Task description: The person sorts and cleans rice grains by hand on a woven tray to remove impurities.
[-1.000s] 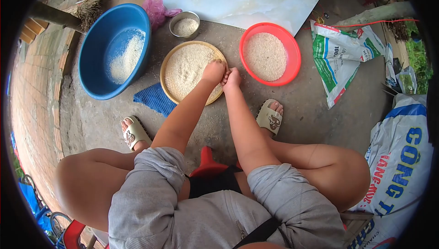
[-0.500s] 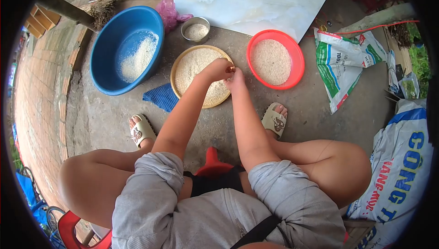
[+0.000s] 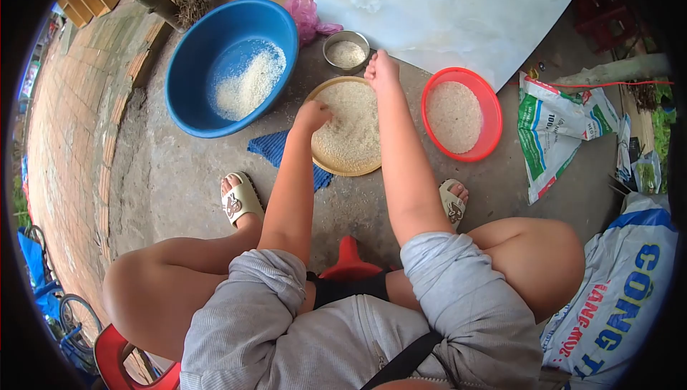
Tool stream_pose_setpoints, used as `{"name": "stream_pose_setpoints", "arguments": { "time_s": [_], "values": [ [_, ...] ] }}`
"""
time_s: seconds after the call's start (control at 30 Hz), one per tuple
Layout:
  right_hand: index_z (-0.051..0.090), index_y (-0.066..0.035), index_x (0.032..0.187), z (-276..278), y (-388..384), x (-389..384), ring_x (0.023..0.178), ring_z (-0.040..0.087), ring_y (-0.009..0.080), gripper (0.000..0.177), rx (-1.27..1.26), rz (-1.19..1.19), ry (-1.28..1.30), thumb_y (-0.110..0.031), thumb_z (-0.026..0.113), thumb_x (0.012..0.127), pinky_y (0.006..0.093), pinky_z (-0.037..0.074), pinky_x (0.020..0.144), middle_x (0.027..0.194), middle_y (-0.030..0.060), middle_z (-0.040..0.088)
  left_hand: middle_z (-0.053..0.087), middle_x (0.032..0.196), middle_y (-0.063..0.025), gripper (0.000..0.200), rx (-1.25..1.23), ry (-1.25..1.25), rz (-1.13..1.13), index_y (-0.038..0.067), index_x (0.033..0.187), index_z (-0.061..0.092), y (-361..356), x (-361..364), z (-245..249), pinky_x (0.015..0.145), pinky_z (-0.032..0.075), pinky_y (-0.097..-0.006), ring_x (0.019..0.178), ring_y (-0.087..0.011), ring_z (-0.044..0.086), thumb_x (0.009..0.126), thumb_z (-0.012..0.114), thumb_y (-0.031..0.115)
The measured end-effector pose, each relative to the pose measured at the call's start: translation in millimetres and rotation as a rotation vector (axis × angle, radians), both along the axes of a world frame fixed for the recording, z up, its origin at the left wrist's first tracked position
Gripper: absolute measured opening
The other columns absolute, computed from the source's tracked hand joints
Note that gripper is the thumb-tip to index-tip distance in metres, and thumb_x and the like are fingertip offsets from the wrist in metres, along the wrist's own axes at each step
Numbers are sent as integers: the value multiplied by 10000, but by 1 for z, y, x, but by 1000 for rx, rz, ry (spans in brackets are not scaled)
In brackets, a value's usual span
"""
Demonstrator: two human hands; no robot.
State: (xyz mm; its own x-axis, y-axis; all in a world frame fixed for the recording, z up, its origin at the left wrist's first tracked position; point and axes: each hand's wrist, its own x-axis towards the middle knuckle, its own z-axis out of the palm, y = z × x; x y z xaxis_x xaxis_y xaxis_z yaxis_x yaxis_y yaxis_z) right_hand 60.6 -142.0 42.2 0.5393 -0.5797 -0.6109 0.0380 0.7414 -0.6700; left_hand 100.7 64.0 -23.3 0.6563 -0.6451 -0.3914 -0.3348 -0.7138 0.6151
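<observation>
A round, shallow tan tray (image 3: pixel 345 169) full of white rice grains (image 3: pixel 354 125) lies on the ground before me. My left hand (image 3: pixel 313 115) is at the tray's left rim, fingers curled together with their tips over the grains; whatever they hold is hidden. Above the tray's far right rim, close to the metal bowl (image 3: pixel 366 41) of rice, my right hand (image 3: pixel 383 70) is closed like a fist. Its contents cannot be seen. A red basin (image 3: pixel 495 129) with rice stands right of the tray. The large blue basin (image 3: pixel 187 68) on the left holds loose rice.
A blue cloth (image 3: pixel 270 148) lies partly under the tray. Behind are a pink plastic bag (image 3: pixel 303 16) and a large pale board (image 3: pixel 444 11). On the right lie an opened sack (image 3: pixel 547 129) and a big white sack (image 3: pixel 615 290). My sandalled feet flank the tray.
My hands, together over the tray's right side before, are now apart: the left went to the left rim, the right forward toward the metal bowl. The view has shifted, moving everything rightward.
</observation>
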Motion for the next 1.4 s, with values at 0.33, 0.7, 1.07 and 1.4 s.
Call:
{"name": "stream_pose_setpoints", "arguments": {
  "time_s": [0.33,0.7,1.07,1.4],
  "values": [
    [515,21,865,12,-31,88,522,445,139,295,-256,443,122,-237,423,975,271,417,465,643,45,444,673,990,-190,424,-98,77,87,0,1066,662,14,0,9,842,474,-360,927,-309,645,750,671,283],
    [160,4,1450,-13,-45,24,1317,355,365,818,43,711,22,-559,428,921,494,381,1026,1456,216,301,690,815,-128,256,-216,94,148,6,922,708,23,5,6,714,503,-315,747,-204,658,723,701,168],
    [649,-8,822,-109,-2,-95,749,642,350,317,-1046,128,618,-283,500,876,439,489,688,815,201,660,690,748,-112,173,-333,-24,58,38,866,723,19,-18,23,658,518,-294,675,-186,664,703,705,93],
    [623,35,784,-96,27,-132,733,623,400,323,-1120,24,761,-261,509,847,461,479,674,763,242,633,668,799,-149,150,-370,-204,-15,40,835,707,-5,-81,-13,689,515,-349,732,-275,651,699,700,104]
  ]
}}
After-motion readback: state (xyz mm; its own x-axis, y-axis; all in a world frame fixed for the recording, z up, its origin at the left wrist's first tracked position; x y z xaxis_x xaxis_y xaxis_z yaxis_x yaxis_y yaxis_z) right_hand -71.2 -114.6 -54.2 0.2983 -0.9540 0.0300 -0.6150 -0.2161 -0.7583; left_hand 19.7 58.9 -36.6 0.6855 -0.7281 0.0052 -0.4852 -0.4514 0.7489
